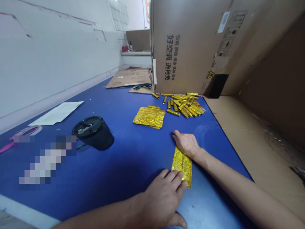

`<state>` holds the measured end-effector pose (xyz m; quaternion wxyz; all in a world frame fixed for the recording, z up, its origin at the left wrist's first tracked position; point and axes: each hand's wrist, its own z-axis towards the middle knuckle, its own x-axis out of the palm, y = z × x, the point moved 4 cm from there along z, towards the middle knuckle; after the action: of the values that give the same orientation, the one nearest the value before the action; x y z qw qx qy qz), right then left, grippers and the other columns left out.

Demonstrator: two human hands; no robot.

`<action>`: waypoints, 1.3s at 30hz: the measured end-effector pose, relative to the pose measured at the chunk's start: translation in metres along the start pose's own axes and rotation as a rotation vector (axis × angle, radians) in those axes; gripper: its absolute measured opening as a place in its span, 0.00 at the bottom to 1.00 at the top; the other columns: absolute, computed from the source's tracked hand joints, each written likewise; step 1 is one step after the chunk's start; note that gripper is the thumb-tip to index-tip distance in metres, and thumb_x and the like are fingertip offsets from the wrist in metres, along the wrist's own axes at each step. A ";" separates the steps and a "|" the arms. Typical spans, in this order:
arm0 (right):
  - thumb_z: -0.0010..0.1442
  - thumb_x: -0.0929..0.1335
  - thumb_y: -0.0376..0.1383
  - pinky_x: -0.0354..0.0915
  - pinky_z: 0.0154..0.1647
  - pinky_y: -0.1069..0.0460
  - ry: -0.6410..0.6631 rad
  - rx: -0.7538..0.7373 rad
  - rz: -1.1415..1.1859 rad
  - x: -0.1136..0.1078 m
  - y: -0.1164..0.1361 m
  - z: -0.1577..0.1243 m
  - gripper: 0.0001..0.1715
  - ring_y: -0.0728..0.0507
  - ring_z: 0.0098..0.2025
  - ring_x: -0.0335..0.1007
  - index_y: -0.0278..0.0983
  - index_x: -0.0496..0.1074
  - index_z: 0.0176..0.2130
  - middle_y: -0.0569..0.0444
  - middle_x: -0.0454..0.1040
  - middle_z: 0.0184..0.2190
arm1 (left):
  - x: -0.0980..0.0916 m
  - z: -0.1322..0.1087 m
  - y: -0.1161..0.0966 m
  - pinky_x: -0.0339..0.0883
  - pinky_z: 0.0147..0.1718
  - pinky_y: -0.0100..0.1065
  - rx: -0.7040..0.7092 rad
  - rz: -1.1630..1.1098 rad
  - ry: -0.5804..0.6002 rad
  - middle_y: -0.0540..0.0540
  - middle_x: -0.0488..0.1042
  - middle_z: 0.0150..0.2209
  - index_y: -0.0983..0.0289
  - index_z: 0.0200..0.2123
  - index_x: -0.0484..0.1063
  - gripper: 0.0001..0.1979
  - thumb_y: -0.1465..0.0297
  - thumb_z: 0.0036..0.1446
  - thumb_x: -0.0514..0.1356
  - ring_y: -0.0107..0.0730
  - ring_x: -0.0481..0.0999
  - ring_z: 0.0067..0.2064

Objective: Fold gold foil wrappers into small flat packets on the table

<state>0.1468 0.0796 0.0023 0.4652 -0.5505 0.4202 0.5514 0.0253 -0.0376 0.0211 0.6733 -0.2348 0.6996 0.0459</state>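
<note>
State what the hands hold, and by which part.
Nothing gripped: the left hand presses flat on the near end of the gold foil strip, the right hand on its far end.

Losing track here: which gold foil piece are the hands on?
The lone folded strip nearest the camera, pressed down by the left hand and right hand. The flat stack and the rolls lie untouched farther back.
</note>
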 end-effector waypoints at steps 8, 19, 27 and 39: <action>0.62 0.52 0.42 0.55 0.26 0.54 -0.004 -0.074 -0.034 -0.001 0.001 0.004 0.18 0.44 0.32 0.71 0.39 0.62 0.44 0.50 0.75 0.32 | -0.004 -0.001 -0.006 0.49 0.51 0.40 0.018 0.004 -0.041 0.67 0.58 0.54 0.74 0.54 0.54 0.37 0.48 0.54 0.42 0.46 0.57 0.54; 0.62 0.52 0.42 0.55 0.27 0.55 0.020 -0.218 0.013 -0.003 0.010 0.001 0.18 0.46 0.33 0.71 0.40 0.63 0.44 0.51 0.75 0.33 | 0.004 0.009 0.004 0.52 0.49 0.37 -0.064 -0.047 -0.125 0.62 0.60 0.54 0.71 0.53 0.56 0.35 0.52 0.50 0.54 0.42 0.59 0.52; 0.61 0.54 0.42 0.55 0.26 0.54 -0.084 -0.063 0.062 0.001 -0.005 0.007 0.16 0.44 0.30 0.71 0.39 0.65 0.41 0.50 0.75 0.31 | 0.003 0.010 0.002 0.48 0.52 0.37 -0.042 -0.040 -0.156 0.61 0.64 0.50 0.72 0.51 0.60 0.36 0.50 0.47 0.55 0.41 0.59 0.52; 0.59 0.57 0.44 0.55 0.25 0.57 -0.015 -0.269 0.156 -0.019 0.017 -0.051 0.19 0.50 0.25 0.68 0.39 0.67 0.26 0.56 0.74 0.23 | 0.001 0.011 0.004 0.49 0.51 0.39 -0.063 -0.043 -0.126 0.61 0.65 0.49 0.71 0.51 0.59 0.35 0.50 0.48 0.54 0.43 0.60 0.51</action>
<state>0.1407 0.0257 0.0184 0.3462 -0.5695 0.3805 0.6411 0.0336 -0.0308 0.0179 0.7090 -0.2673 0.6491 0.0680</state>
